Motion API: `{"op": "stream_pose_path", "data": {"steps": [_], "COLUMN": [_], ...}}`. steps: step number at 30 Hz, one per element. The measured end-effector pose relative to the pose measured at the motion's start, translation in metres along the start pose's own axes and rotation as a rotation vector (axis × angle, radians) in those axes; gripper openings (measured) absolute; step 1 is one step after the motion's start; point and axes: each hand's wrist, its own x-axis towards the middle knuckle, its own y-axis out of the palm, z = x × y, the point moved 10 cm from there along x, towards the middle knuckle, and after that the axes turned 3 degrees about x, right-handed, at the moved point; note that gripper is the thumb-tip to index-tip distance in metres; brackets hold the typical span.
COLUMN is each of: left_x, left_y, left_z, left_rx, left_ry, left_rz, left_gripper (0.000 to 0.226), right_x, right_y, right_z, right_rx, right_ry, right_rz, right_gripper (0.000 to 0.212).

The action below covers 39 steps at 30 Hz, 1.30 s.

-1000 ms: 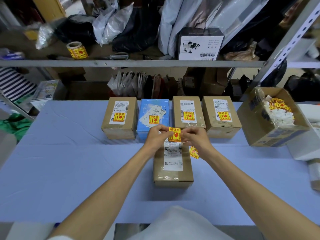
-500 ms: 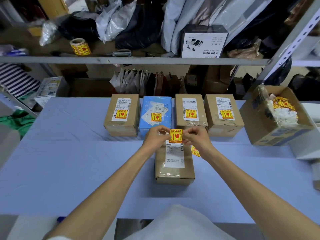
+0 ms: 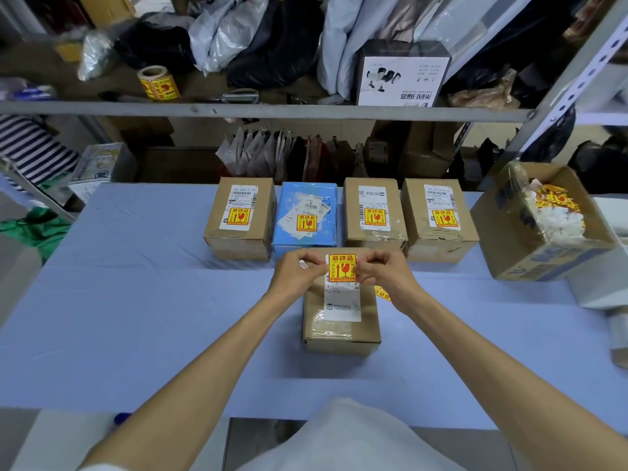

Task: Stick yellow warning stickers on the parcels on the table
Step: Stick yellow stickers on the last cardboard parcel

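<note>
**Step in hand:** setting a yellow warning sticker [image 3: 342, 266] on the near parcel [image 3: 339, 331]. My left hand [image 3: 299, 271] and right hand [image 3: 384, 273] each pinch one side edge of the sticker between thumb and curled fingers. They hold it face up over the far end of the parcel's top, just above its white shipping label [image 3: 341, 302]. I cannot tell whether the sticker already touches the cardboard. A second sticker [image 3: 382, 293] shows under my right hand; I cannot tell whether my lower fingers hold it or it lies on the table [image 3: 136, 300]. The near parcel lies midway between the side edges, closer to my edge than the others.

**Next move, as I judge it:** lower the sticker squarely, clear of the printed codes, let go, then smooth it flat from the centre outward so that no crease forms.

**Surroundings:** along the far edge stands a row of four, each already stickered: left brown parcel [image 3: 239, 219], blue parcel [image 3: 306, 215], middle brown parcel [image 3: 373, 212], right brown parcel [image 3: 438, 215]. The two in the middle sit just beyond my knuckles and leave little room ahead. Near the far right corner an open carton [image 3: 520, 246] holds loose stickers and white scraps. A sticker roll [image 3: 158, 83] stands on the shelf beyond the table, out of the way
</note>
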Motion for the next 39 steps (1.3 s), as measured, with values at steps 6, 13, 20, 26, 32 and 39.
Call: {"op": "stream_pose_path", "data": {"steps": [6, 13, 20, 26, 32, 39], "left_x": [-0.005, -0.010, -0.017, -0.017, -0.019, -0.023], "left_y": [0.015, 0.021, 0.016, 0.023, 0.019, 0.024], "left_z": [0.008, 0.027, 0.041, 0.044, 0.041, 0.044], "left_rx": [-0.029, -0.031, -0.025, -0.015, 0.063, 0.159], "left_ry": [-0.048, -0.100, -0.145, -0.167, -0.143, -0.103], "left_rz": [0.071, 0.080, 0.031, 0.091, 0.073, 0.073], "left_gripper": [0.009, 0.010, 0.018, 0.008, 0.008, 0.014], "right_x": [-0.006, -0.014, -0.020, -0.019, -0.018, -0.016], "right_y": [0.000, 0.003, 0.005, 0.007, 0.008, 0.005], "right_z": [-0.007, -0.017, -0.028, -0.028, -0.031, -0.045], "right_rx": [-0.018, -0.024, 0.005, -0.009, -0.104, -0.350], "right_ry": [0.039, 0.064, 0.092, 0.085, 0.075, -0.007], "right_rz": [0.000, 0.019, 0.000, 0.005, 0.001, -0.061], "right_gripper": [0.014, 0.017, 0.015, 0.015, 0.023, 0.023]}}
